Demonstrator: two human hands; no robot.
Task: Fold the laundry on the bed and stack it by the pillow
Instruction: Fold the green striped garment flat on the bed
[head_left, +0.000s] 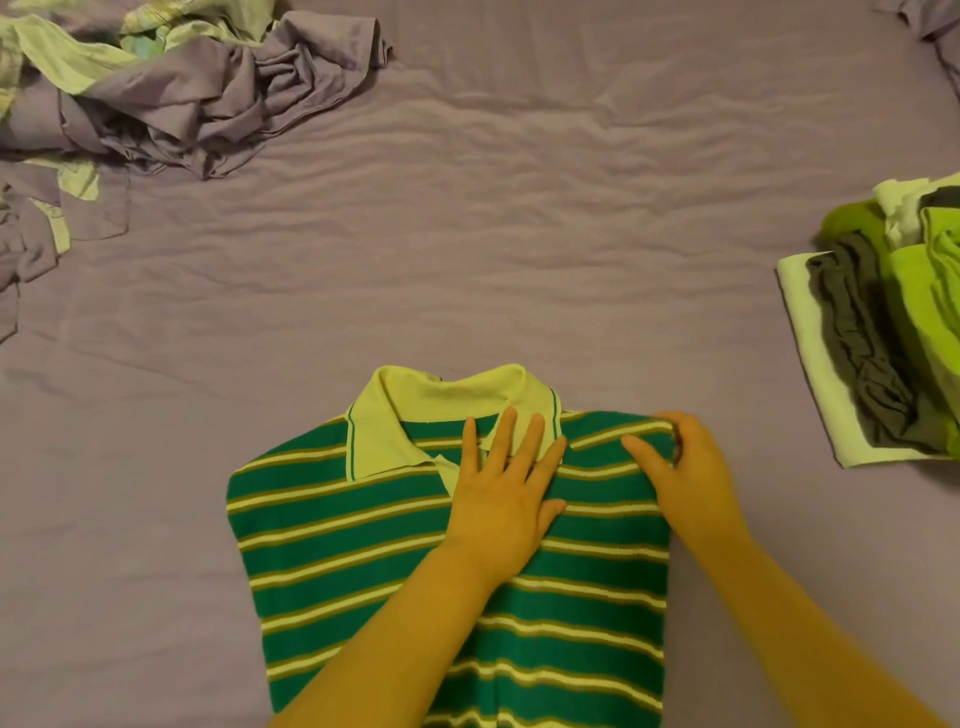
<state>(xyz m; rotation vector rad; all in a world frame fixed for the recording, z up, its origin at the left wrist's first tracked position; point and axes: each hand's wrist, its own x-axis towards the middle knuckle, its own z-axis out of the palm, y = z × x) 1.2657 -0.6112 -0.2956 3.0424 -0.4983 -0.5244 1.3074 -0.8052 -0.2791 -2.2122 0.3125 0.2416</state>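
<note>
A green polo shirt (363, 540) with white and tan stripes and a pale collar lies face up on the bed, near the bottom middle. Both its sides look folded in. My left hand (504, 499) presses flat on the chest just below the collar, fingers straight and spread. My right hand (685, 467) grips the shirt's right shoulder edge, thumb on top and fingers curled under the fabric. A stack of folded laundry (878, 332) in white, dark grey and lime green sits at the right edge.
The purple bed sheet (493, 249) covers the whole view. A crumpled heap of purple and pale green fabric (171, 98) lies at the top left. More purple fabric (930, 31) shows in the top right corner.
</note>
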